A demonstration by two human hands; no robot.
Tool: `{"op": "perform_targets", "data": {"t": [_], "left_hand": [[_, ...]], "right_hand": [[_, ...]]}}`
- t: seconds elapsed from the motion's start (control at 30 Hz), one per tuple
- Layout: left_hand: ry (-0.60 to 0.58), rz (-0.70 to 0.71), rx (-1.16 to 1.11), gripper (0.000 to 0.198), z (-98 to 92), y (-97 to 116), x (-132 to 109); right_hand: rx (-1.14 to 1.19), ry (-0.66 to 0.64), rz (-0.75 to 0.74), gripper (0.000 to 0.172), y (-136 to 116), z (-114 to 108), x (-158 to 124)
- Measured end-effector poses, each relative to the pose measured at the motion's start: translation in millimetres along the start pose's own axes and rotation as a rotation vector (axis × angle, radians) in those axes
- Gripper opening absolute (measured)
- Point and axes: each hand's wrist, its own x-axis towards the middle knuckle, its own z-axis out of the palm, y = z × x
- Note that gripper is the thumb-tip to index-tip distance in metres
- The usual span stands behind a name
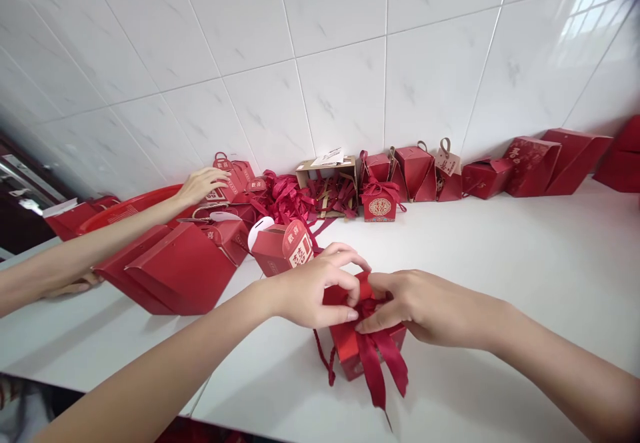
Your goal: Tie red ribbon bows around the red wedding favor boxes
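A small red gift box [346,348] stands on the white table in front of me, with a dark red satin ribbon [384,363] tied on its top and the tails hanging over the front. My left hand [320,289] is at the top left of the box, thumb and forefinger closed on the ribbon's knot area. From the right, my right hand [425,306] pinches the ribbon at the same knot, its fingers bent over the box top. The exact hold is partly hidden by my fingers. A twisted red cord [325,357] dangles at the box's left side.
Another person's hand [203,186] touches red boxes at the back left, near large red boxes [183,269] and a red tray [135,204]. Behind my hands are a printed box [273,249], loose ribbons [287,196], an open carton [327,169] and a finished-looking bowed box [379,203].
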Motion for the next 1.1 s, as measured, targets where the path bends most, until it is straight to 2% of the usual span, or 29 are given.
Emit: {"op": "perform_targets", "data": {"t": [0.1, 0.27, 0.33, 0.4, 0.5, 0.57, 0.73, 0.93, 1.1], "left_hand": [[-0.021, -0.034, -0.019, 0.014, -2.6, -3, 1], [0.057, -0.010, 0.181, 0.021, -7.4, -9, 0], [0.095, -0.002, 0.092, 0.022, -4.1, -10, 0], [0.129, -0.028, -0.090, 0.023, 3.2, -11, -1], [0.230, -0.142, -0.332, 0.025, 17.8, -8, -3], [0.309, -0.217, -0.414, 0.027, 27.5, -5, -5], [0.440, -0.269, -0.515, 0.033, 44.6, 5, -8], [0.464, -0.367, -0.590, 0.038, 49.9, 11, -4], [0.493, -0.361, -0.549, 0.038, 53.5, 10, -2]], "right_hand": [[0.046, 0.015, 0.000, 0.060, 2, 0, 0], [0.239, 0.032, 0.029, 0.043, -3, -5, 1], [0.248, 0.007, 0.033, 0.043, -4, -7, 2], [0.235, -0.003, 0.032, 0.047, -3, -9, 1], [0.228, 0.004, 0.010, 0.049, 0, -11, 0], [0.248, 0.036, 0.009, 0.045, 3, -13, -1], [0.345, 0.188, 0.087, 0.019, 6, -15, 0], [0.375, 0.257, 0.233, 0.012, 4, -10, 5], [0.435, 0.281, 0.277, 0.012, 8, -5, 6]]}}
